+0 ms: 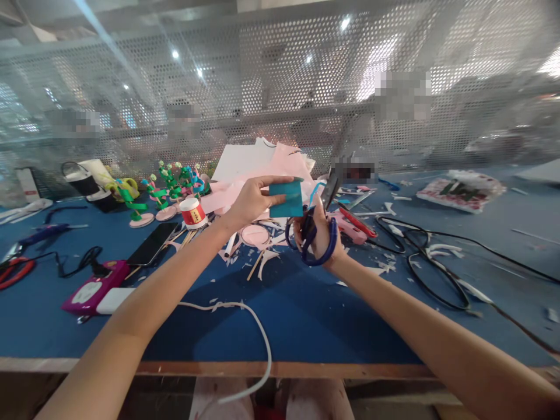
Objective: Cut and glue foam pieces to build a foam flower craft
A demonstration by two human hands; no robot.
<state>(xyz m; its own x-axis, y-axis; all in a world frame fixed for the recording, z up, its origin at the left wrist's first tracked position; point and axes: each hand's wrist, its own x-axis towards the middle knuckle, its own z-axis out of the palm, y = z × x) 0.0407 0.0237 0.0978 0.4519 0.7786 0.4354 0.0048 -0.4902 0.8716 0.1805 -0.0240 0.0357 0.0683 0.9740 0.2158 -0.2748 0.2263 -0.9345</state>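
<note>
My left hand (258, 198) pinches a small teal sheet (287, 199) by its left side, holding it above the table. Just to its right, my right hand (322, 236) grips a pair of scissors (330, 248) with dark blue handles, the blades pointing up and away. A thin light-blue strip (317, 191) curls between the sheet and the scissors. Below the hands lie a round pink disc (255, 235) and many white and pink scraps. Behind them is a pile of pink and white sheets (249, 163).
Green spiral ornaments on pink bases (140, 219), a red-and-white paper cup (192, 213) and a phone (152, 244) stand left. A purple power adapter (94, 289) trails a white cable (258, 326). Right are red-handled pliers (357, 221), a pink glue gun (352, 232) and black cable (437, 233).
</note>
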